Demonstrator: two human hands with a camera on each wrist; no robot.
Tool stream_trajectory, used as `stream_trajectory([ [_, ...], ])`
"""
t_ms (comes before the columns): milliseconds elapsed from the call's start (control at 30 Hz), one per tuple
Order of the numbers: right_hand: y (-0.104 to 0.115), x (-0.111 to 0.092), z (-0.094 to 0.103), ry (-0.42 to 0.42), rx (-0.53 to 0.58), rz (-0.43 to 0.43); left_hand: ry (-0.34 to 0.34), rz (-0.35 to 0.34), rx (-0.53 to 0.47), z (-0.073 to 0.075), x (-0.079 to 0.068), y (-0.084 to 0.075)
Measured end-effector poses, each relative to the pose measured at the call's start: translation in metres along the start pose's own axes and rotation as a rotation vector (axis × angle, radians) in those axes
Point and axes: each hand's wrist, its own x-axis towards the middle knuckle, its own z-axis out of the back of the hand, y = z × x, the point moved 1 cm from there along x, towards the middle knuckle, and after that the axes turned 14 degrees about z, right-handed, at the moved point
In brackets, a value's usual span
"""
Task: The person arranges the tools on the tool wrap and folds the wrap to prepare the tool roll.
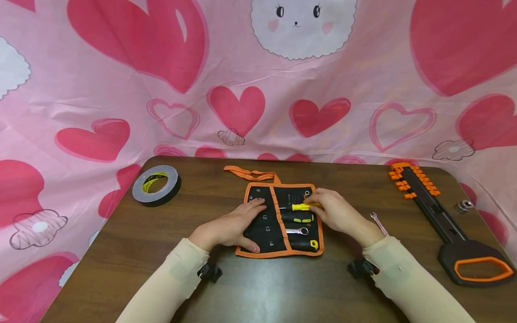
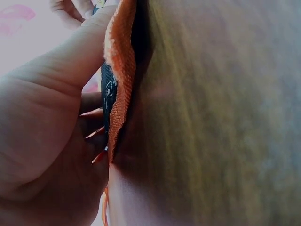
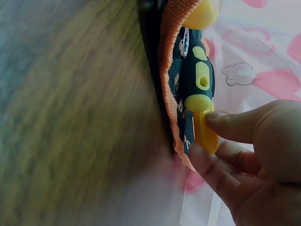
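The yellow screwdriver (image 1: 300, 207) lies over the right half of your tool pouch (image 1: 271, 223), its thin shaft pointing left to the orange strip; you can't tell whether the tip is inside the pocket. Your right hand (image 1: 333, 211) pinches its handle between thumb and fingers. Your left hand (image 1: 232, 224) rests on the numbered half, fingers extended, its thumb near the lower edge. The two hands are apart.

Just below the screwdriver you have a black-and-green handle (image 1: 300, 220), then a ring spanner (image 1: 298, 231) and a yellow-ended handle (image 1: 313, 244). An orange strap (image 1: 250, 172) trails off the pouch's far edge. Farther out on your counter (image 1: 258, 291) are a tape roll (image 1: 139, 189) at left, and at right a small wrench (image 1: 378, 223), a black-and-orange tool (image 1: 440, 220) and a metal socket (image 1: 464, 206). Pink heart-print cloth (image 1: 278, 76) hangs behind.
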Motion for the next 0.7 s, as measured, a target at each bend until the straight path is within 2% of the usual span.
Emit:
stream_trajectory([
  [300, 0.000, 0.004, -0.003, -0.040, 0.026, 0.040, 0.001, 0.001, 0.013, 0.001, 0.000, 0.000],
  [700, 0.000, 0.014, -0.004, 0.023, 0.081, -0.003, 0.008, 0.004, 0.003, 0.002, 0.000, 0.000],
])
